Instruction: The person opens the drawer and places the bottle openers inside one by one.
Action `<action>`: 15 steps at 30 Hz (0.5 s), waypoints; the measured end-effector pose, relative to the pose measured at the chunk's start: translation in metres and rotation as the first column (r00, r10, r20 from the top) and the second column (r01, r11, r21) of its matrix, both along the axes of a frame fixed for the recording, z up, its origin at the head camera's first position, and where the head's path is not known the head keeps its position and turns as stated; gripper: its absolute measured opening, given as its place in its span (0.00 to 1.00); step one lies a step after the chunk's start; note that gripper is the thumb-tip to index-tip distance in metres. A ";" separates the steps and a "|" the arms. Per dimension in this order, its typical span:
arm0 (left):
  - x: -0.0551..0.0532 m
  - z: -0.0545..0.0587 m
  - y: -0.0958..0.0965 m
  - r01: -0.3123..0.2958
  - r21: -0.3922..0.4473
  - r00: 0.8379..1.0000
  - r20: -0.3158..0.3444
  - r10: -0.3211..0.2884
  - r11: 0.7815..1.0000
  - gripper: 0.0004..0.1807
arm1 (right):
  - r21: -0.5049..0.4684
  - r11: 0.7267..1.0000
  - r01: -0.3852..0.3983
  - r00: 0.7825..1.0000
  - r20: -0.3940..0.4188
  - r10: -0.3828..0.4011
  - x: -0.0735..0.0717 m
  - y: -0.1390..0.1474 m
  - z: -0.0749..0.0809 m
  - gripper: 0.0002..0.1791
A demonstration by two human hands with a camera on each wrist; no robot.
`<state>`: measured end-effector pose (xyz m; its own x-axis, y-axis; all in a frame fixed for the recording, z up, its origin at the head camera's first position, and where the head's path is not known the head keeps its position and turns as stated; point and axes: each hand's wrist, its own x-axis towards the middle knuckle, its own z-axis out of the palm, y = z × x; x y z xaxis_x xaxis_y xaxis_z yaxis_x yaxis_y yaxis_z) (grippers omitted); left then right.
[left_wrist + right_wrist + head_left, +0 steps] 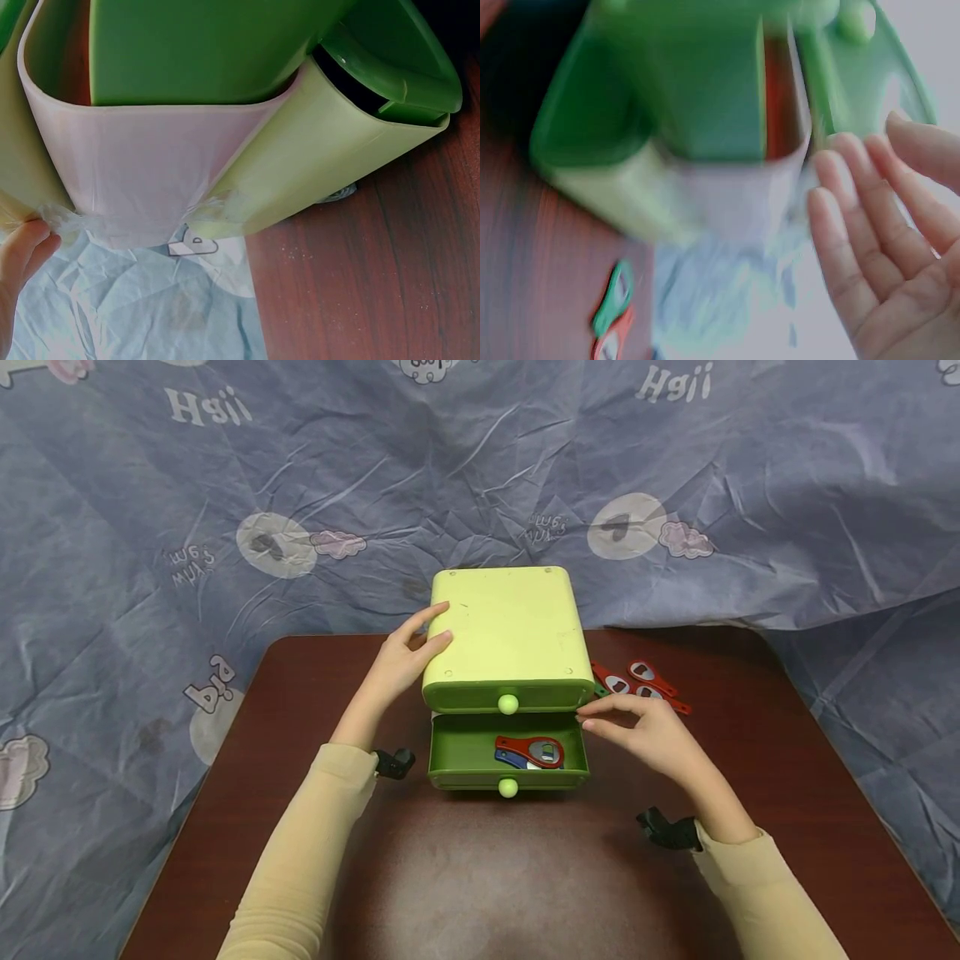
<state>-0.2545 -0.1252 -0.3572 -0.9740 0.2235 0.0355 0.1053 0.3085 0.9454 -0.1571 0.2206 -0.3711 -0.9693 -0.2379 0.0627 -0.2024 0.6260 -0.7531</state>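
Note:
A small drawer cabinet (pixel 510 627) with a pale yellow top and green fronts with round knobs stands on the table. One lower drawer (pixel 450 779) is pulled out; inside lies a red bottle opener (pixel 517 745) over a blue one (pixel 506 760). My left hand (pixel 401 656) rests at the cabinet's upper left edge, thumb and a finger on the top. In the left wrist view only a few fingertips (pixel 30 236) show, beside the casing. My right hand (pixel 648 733) is by the open drawer's right side, its fingers loosely extended in the right wrist view; whether they touch is unclear.
Several bottle openers (pixel 652 677), mostly red, lie on the table behind my right hand. A green one (pixel 613 298) shows in the right wrist view. The dark red-brown table (pixel 480 877) backs onto a wrinkled blue-grey printed cloth (pixel 480 485).

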 end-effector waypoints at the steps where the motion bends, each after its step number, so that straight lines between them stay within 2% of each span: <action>1: 0.000 0.000 0.000 -0.002 0.001 1.000 0.000 0.002 1.000 0.28 | -0.031 0.999 0.030 0.999 0.015 -0.030 -0.003 0.007 -0.001 0.13; 4: 0.000 0.001 0.001 -0.003 0.004 1.000 -0.003 0.003 1.000 0.28 | -0.099 0.985 0.138 0.990 0.034 -0.136 -0.015 0.029 -0.009 0.16; 9: 0.001 0.001 0.000 -0.005 0.005 1.000 -0.003 0.005 1.000 0.28 | -0.109 0.949 0.297 0.955 0.060 -0.291 -0.037 0.065 -0.033 0.20; 15: 0.000 0.001 -0.001 0.002 -0.016 1.000 0.005 -0.002 1.000 0.29 | -0.056 0.919 0.389 0.919 0.090 -0.384 -0.055 0.091 -0.061 0.25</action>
<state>-0.2541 -0.1263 -0.3561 -0.9737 0.2263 0.0271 0.1014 0.3238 0.9407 -0.2119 0.3119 -0.4317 -0.9873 0.1586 -0.0113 0.1036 0.5881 -0.8021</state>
